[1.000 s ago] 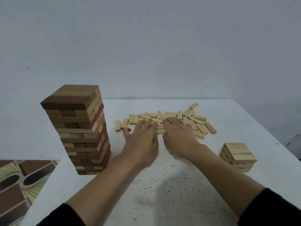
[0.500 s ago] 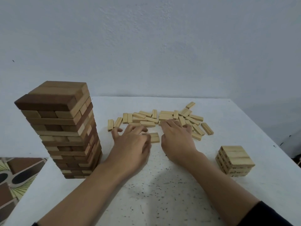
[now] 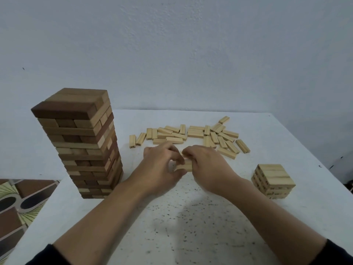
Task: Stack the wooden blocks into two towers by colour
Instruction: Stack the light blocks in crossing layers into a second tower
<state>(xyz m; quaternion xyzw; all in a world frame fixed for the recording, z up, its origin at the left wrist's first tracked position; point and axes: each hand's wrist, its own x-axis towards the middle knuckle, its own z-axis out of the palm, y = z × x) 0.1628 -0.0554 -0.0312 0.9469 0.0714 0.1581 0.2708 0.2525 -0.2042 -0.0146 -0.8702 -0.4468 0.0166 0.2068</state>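
At the centre of the frame the left hand (image 3: pixel 160 169) and right hand (image 3: pixel 207 168) meet over the table (image 3: pixel 191 226), fingers curled from either side round the gathered blocks (image 3: pixel 184 166), a small pale bundle held low, just above or on the surface. Pressing from both ends probably squares them into one layer before carrying it. Just behind the hands, the loose pale blocks (image 3: pixel 193 133) lie scattered flat, within easy reach. The short pale stack (image 3: pixel 273 178) sits at right of centre, well apart from the hands, and looks like the light tower under way. The tall tower (image 3: pixel 80 142) at left, of darker and mid-brown wood, stands clear of the working space, likely so a stray elbow cannot topple it. Dark marks show on some block ends, too small to read.
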